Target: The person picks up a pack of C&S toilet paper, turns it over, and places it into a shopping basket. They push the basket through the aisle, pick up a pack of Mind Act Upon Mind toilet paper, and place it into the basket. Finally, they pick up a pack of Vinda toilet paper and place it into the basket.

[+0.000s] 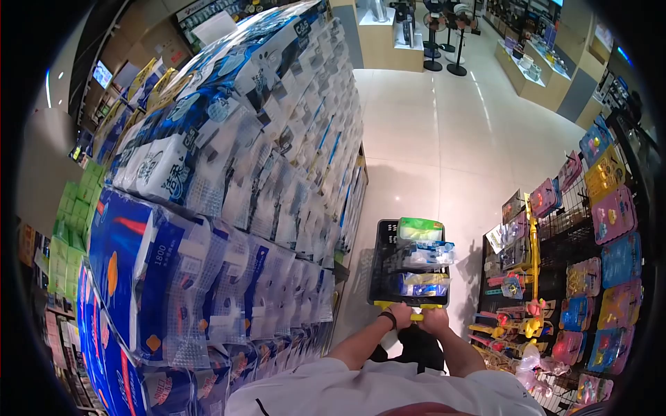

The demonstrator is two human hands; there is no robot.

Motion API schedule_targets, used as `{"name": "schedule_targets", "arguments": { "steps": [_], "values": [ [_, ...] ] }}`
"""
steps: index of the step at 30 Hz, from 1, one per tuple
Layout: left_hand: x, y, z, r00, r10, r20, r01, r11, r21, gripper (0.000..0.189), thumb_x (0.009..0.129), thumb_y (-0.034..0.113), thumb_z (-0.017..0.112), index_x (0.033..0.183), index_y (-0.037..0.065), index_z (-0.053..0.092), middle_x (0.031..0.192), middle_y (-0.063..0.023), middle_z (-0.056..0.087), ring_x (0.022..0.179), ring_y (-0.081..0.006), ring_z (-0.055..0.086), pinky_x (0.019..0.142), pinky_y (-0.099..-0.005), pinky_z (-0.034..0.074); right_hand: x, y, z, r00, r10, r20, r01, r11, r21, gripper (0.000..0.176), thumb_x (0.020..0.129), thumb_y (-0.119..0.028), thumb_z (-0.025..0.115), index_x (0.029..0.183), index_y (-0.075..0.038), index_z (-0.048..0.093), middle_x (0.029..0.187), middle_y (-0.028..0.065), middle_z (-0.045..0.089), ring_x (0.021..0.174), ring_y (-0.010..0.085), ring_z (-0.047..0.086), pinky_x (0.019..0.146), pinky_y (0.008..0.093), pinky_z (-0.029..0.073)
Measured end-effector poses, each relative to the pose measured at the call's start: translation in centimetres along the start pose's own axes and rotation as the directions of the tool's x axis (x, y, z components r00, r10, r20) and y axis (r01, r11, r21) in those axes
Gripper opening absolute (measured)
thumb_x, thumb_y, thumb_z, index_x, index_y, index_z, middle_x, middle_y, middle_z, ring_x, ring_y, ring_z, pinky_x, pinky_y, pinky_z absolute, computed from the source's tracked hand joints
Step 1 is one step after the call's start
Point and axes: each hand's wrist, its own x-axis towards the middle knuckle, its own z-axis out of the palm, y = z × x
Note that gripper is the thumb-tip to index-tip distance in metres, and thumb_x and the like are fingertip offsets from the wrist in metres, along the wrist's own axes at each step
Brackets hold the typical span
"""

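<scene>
A black shopping cart (379,263) with a yellow handle (416,310) stands in front of me in a shop aisle. My left hand (400,315) grips the handle's left part; a dark band circles that wrist. My right hand (436,320) grips the handle just to its right. In the cart lie a green pack (420,228) at the far end and clear-wrapped blue and white packs (424,254) nearer me.
A tall stack of wrapped tissue-paper packs (229,187) fills the left side, close to the cart. A wire rack of toy blister packs (596,243) stands on the right. The tiled floor (430,139) runs ahead toward display counters (534,73) and standing fans (444,35).
</scene>
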Motion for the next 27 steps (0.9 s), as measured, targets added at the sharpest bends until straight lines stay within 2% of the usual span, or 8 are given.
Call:
{"name": "schedule_targets", "arguments": {
  "steps": [2, 4, 7, 14, 17, 21, 27],
  "values": [
    [2.0, -1.4, 0.2, 0.999, 0.028, -0.047, -0.028, 1.0, 0.005, 0.029, 0.08, 0.034, 0.065, 0.091, 0.011, 0.079, 0.09, -0.0208, 0.075, 0.085, -0.0387, 0.074, 0.08, -0.0527, 0.06, 2.0, 0.6, -0.8, 0.999, -0.006, 0.048, 0.006, 1.0, 0.003, 0.028, 0.074, -0.042, 0.073, 0.074, -0.013, 0.074, 0.067, 0.0118, 0.069, 0.064, 0.033, 0.07, 0.063, 0.0479, 0.056],
    [3.3, -1.9, -1.3, 0.999, -0.041, 0.002, 0.041, 0.999, 0.009, 0.03, 0.081, 0.031, 0.063, 0.095, 0.009, 0.078, 0.095, -0.0223, 0.075, 0.091, -0.0393, 0.074, 0.084, -0.0518, 0.059, 4.0, 1.1, -1.4, 0.992, 0.016, 0.127, -0.015, 1.0, -0.007, 0.029, 0.073, -0.042, 0.073, 0.075, -0.013, 0.073, 0.067, 0.012, 0.069, 0.064, 0.0327, 0.071, 0.062, 0.0479, 0.056],
    [4.7, -2.1, -3.7, 0.994, -0.112, 0.002, 0.111, 0.993, 0.034, 0.031, 0.08, 0.031, 0.065, 0.096, 0.008, 0.078, 0.096, -0.0236, 0.075, 0.093, -0.0392, 0.074, 0.087, -0.0508, 0.058, 6.5, 2.1, -2.0, 0.994, -0.007, 0.107, 0.012, 0.999, -0.044, 0.031, 0.075, -0.044, 0.072, 0.079, -0.013, 0.075, 0.067, 0.0122, 0.07, 0.062, 0.0325, 0.07, 0.059, 0.0474, 0.055],
    [9.0, -4.3, -5.9, 0.991, -0.131, 0.017, 0.13, 0.989, 0.075, 0.03, 0.078, 0.032, 0.067, 0.095, 0.012, 0.08, 0.096, -0.02, 0.076, 0.093, -0.0378, 0.074, 0.087, -0.0498, 0.059, 11.4, 4.3, -3.7, 0.991, -0.084, 0.103, 0.08, 0.996, 0.039, 0.028, 0.077, -0.041, 0.071, 0.079, -0.013, 0.075, 0.069, 0.0135, 0.07, 0.064, 0.0321, 0.071, 0.06, 0.0475, 0.055],
    [9.8, -3.7, -8.7, 0.984, -0.18, 0.015, 0.178, 0.98, 0.094, 0.029, 0.077, 0.031, 0.067, 0.095, 0.012, 0.08, 0.095, -0.0189, 0.076, 0.093, -0.0372, 0.074, 0.086, -0.0493, 0.059, 13.4, 5.6, -3.5, 0.991, -0.081, 0.103, 0.075, 0.996, 0.057, 0.029, 0.075, -0.04, 0.073, 0.076, -0.011, 0.073, 0.067, 0.0146, 0.069, 0.061, 0.0337, 0.069, 0.059, 0.0491, 0.054],
    [11.8, -5.3, -9.5, 0.987, -0.159, -0.01, 0.159, 0.983, 0.088, 0.028, 0.078, 0.032, 0.066, 0.093, 0.013, 0.08, 0.093, -0.0178, 0.076, 0.093, -0.0367, 0.074, 0.086, -0.0486, 0.059, 15.9, 6.8, -3.4, 0.992, -0.085, 0.092, 0.075, 0.991, 0.107, 0.027, 0.074, -0.038, 0.073, 0.076, -0.011, 0.072, 0.066, 0.015, 0.068, 0.061, 0.035, 0.069, 0.058, 0.0496, 0.054],
    [14.0, -5.9, -11.8, 0.972, -0.232, -0.041, 0.234, 0.971, 0.055, 0.025, 0.08, 0.032, 0.066, 0.092, 0.014, 0.08, 0.093, -0.0191, 0.075, 0.092, -0.0371, 0.074, 0.086, -0.0487, 0.059, 19.4, 8.2, -4.4, 0.989, -0.099, 0.113, 0.086, 0.99, 0.11, 0.024, 0.075, -0.034, 0.073, 0.078, -0.011, 0.072, 0.066, 0.015, 0.068, 0.062, 0.034, 0.07, 0.059, 0.0483, 0.054]
  ]
}}
